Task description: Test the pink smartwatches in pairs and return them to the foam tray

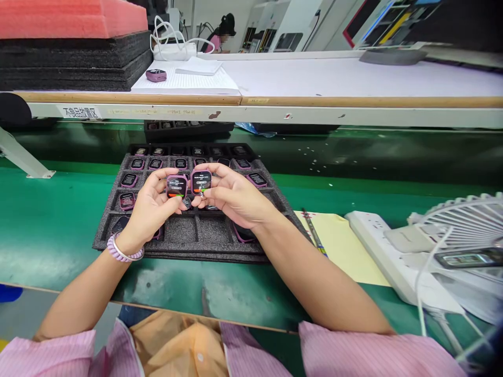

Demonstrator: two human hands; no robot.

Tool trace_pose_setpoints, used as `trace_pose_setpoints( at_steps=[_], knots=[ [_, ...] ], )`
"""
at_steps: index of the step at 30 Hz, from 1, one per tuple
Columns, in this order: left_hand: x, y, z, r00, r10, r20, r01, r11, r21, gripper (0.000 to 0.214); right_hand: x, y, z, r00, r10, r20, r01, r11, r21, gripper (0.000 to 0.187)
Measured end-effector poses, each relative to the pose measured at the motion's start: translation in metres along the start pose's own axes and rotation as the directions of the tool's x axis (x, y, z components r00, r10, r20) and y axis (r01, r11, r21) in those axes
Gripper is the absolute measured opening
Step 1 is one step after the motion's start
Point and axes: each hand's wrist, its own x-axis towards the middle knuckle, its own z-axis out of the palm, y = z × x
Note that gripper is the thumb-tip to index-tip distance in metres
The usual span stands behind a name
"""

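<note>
Between the thumb and fingers of my left hand (153, 204) is a purple-cased smartwatch without a strap (176, 186), its lit screen facing me. My right hand (231, 196) pinches a second smartwatch (201, 182) of the same kind, held just to the right of the first. Both screens show white text and a red and green strip; the words are too small to read. Below my hands lies a dark foam tray (181, 243) with rows of pockets. Many pockets hold similar watches, such as one at the left (127, 201). My hands hide some of the middle pockets.
A white power strip (377, 241), a fan (467, 225), and a pen (314, 233) on yellow paper (346, 248) are at the right. Above the bench, a shelf (314, 84) bears foam blocks (70, 63), papers and another watch (156, 75). A person sits in the background.
</note>
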Motion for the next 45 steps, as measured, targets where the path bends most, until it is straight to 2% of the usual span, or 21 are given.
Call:
trace_pose_setpoints(
  at_steps=[7, 16, 22, 25, 28, 35, 45],
  knots=[
    [-0.0016, 0.0011, 0.0001, 1.000, 0.000, 0.006, 0.000, 1.000, -0.004, 0.054, 0.0001, -0.0002, -0.0004, 1.000, -0.007, 0.004, 0.007, 1.000, -0.028, 0.055],
    [-0.0034, 0.0042, 0.0006, 0.994, -0.109, 0.005, 0.108, 0.988, -0.107, 0.050, 0.0016, 0.0022, -0.0015, 1.000, -0.002, -0.019, 0.001, 0.999, -0.048, 0.051],
    [-0.0020, 0.0005, -0.0006, 0.999, -0.027, -0.018, 0.027, 1.000, 0.001, 0.041, 0.0041, 0.0050, -0.0049, 0.998, 0.015, -0.068, -0.020, 0.997, -0.079, 0.048],
    [-0.0013, -0.0019, -0.0002, 1.000, -0.005, -0.014, 0.005, 1.000, -0.007, 0.049, 0.0040, 0.0057, -0.0050, 0.998, -0.004, -0.070, 0.000, 0.998, -0.057, 0.055],
    [-0.0016, -0.0030, 0.0008, 1.000, -0.031, 0.002, 0.031, 0.998, -0.049, 0.059, 0.0036, 0.0056, -0.0029, 0.998, 0.006, -0.068, -0.007, 1.000, -0.016, 0.059],
    [-0.0031, -0.0017, 0.0014, 0.996, -0.094, -0.013, 0.093, 0.994, -0.060, 0.062, 0.0046, 0.0063, -0.0009, 0.998, 0.034, -0.053, -0.033, 0.999, 0.016, 0.060],
    [-0.0016, 0.0036, 0.0013, 0.983, -0.184, -0.021, 0.179, 0.973, -0.142, 0.054, 0.0030, 0.0049, 0.0001, 0.998, 0.031, -0.055, -0.032, 0.999, -0.009, 0.057]
  ],
)
